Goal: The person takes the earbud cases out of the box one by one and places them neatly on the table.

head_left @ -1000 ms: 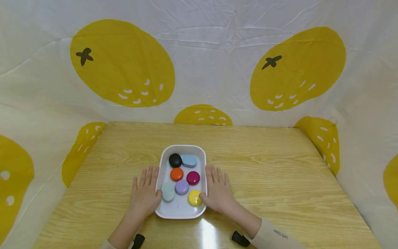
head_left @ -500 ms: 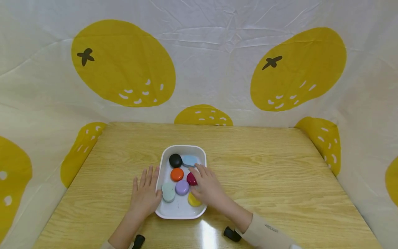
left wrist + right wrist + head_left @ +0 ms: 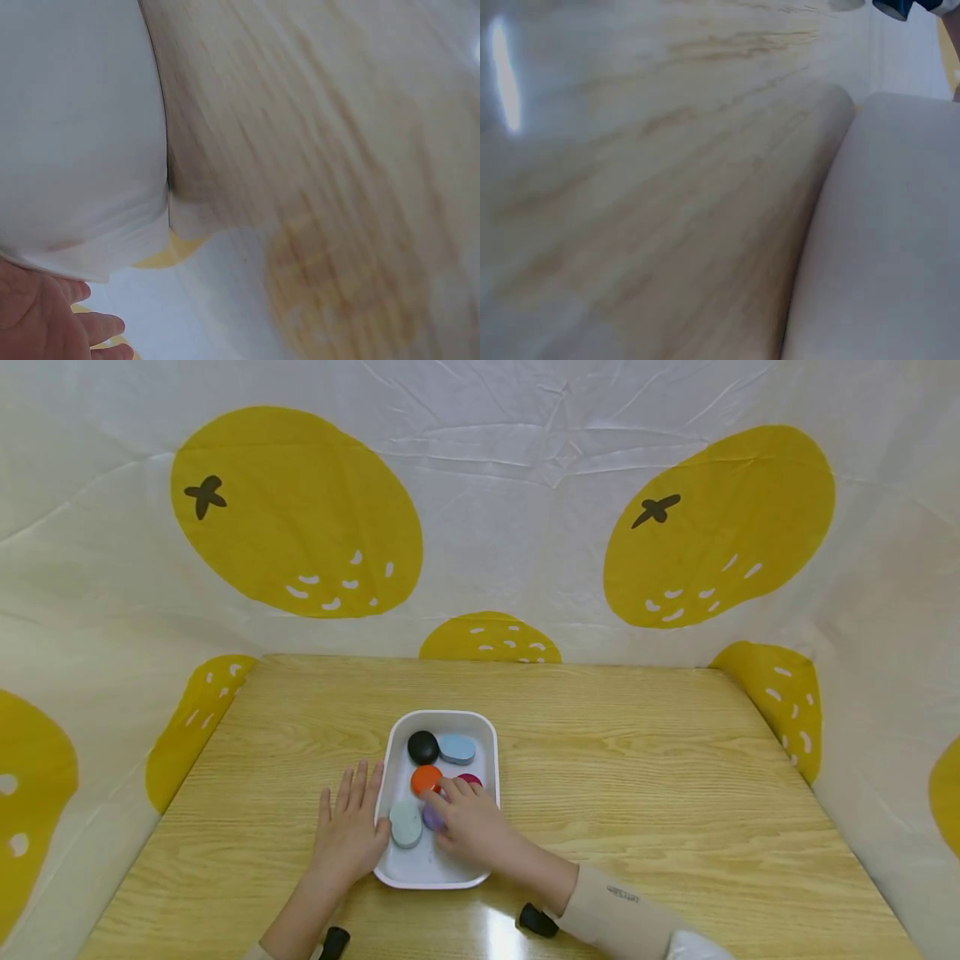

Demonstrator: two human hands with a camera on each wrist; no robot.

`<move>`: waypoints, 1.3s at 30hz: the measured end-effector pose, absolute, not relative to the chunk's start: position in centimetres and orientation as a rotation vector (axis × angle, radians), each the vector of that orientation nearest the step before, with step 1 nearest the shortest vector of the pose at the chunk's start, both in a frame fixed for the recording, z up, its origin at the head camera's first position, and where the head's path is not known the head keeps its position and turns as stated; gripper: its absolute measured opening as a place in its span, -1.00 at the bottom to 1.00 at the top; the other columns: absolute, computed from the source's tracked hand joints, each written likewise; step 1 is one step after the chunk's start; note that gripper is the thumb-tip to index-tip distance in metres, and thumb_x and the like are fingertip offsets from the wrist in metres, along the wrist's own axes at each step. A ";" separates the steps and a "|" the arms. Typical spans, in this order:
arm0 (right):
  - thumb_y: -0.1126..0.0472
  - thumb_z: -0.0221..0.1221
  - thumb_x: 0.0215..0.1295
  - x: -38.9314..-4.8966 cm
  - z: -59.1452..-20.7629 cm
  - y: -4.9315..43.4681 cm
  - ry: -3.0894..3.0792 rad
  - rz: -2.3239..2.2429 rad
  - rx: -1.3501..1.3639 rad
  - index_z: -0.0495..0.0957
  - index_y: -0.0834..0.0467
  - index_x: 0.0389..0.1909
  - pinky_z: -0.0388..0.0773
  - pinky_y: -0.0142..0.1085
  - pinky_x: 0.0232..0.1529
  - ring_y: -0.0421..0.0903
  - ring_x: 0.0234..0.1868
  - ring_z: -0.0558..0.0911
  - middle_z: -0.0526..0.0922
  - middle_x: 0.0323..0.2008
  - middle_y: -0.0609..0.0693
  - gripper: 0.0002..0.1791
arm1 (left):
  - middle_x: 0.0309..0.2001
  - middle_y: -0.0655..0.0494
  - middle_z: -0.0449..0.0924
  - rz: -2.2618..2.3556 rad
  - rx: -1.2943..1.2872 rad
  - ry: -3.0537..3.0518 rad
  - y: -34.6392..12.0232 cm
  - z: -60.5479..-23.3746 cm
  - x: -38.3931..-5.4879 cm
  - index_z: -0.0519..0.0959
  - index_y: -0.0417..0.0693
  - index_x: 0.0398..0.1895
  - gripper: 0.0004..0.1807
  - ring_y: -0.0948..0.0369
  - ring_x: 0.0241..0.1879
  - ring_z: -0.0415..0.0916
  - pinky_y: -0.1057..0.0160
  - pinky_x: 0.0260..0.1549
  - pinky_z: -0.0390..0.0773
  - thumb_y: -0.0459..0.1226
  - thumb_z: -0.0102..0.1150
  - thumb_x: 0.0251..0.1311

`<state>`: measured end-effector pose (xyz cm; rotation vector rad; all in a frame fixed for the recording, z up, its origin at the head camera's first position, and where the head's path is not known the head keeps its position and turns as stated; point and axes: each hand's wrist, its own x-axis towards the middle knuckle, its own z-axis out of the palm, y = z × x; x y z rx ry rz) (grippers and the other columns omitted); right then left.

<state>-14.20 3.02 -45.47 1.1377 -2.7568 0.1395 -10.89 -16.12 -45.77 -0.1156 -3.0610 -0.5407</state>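
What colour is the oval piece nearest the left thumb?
The oval piece is pale grey-green; it shows best in the head view.

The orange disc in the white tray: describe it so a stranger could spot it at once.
On the wood-grain table, find the white tray. Inside it, in the head view, the orange disc lies just below the black disc, next to the right hand. It is round and glossy, the only orange piece there.
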 end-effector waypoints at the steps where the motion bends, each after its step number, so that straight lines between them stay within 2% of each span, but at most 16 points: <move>1: 0.06 0.21 0.03 -14.2 -45.6 2.9 -2.766 0.132 1.147 0.42 -0.01 0.11 0.41 -0.22 0.00 -0.07 -0.05 0.45 0.45 -0.02 0.00 -0.46 | 0.40 -0.23 -0.11 -0.539 -0.116 -3.065 -16.1 -45.8 -10.9 -0.01 -0.15 0.41 -0.25 -0.16 0.37 -0.20 -0.25 0.24 -0.23 -0.20 -0.06 0.13; 11: 0.02 0.22 0.04 -14.4 -46.3 1.9 -2.803 0.084 1.135 0.44 -0.06 0.07 0.41 -0.36 -0.28 -0.10 -0.23 0.42 0.45 -0.12 -0.03 -0.50 | 0.40 -0.23 -0.13 -0.537 -0.110 -3.082 -16.1 -45.8 -11.0 -0.02 -0.15 0.41 -0.26 -0.16 0.37 -0.23 -0.25 0.24 -0.24 -0.19 -0.08 0.15; 18: 0.01 0.26 -0.01 -14.3 -46.7 1.7 -2.809 0.032 1.126 0.46 -0.07 0.01 0.42 -0.34 -0.25 -0.09 -0.23 0.39 0.43 -0.13 -0.01 -0.52 | 0.40 -0.23 -0.13 -0.535 -0.104 -3.088 -16.1 -45.8 -11.0 -0.03 -0.15 0.41 -0.26 -0.16 0.37 -0.22 -0.25 0.24 -0.24 -0.20 -0.08 0.15; 24: 0.03 0.23 0.04 -14.3 -47.0 1.6 -2.826 -0.010 1.106 0.44 -0.07 0.02 0.44 -0.31 -0.20 -0.06 -0.20 0.40 0.46 -0.11 0.06 -0.54 | 0.40 -0.24 -0.12 -0.538 -0.100 -3.084 -16.1 -45.8 -11.0 -0.02 -0.15 0.41 -0.26 -0.16 0.37 -0.22 -0.26 0.24 -0.24 -0.20 -0.08 0.15; 32: 0.05 0.23 0.06 -14.3 -46.9 1.5 -2.831 -0.017 1.101 0.44 -0.04 0.00 0.41 -0.34 -0.22 -0.08 -0.22 0.39 0.47 -0.14 0.05 -0.57 | 0.40 -0.23 -0.12 -0.534 -0.102 -3.080 -16.1 -45.8 -11.0 -0.02 -0.14 0.41 -0.25 -0.16 0.37 -0.21 -0.26 0.24 -0.23 -0.19 -0.07 0.15; 39: 0.04 0.27 -0.01 -14.6 -46.1 2.1 -2.745 0.112 1.058 0.47 0.03 -0.07 0.41 -0.32 -0.29 -0.07 -0.30 0.39 0.43 -0.28 0.03 -0.57 | 0.40 -0.23 -0.13 -0.548 -0.101 -3.078 -16.1 -45.8 -11.0 -0.02 -0.13 0.41 -0.25 -0.16 0.37 -0.21 -0.26 0.24 -0.23 -0.19 -0.07 0.15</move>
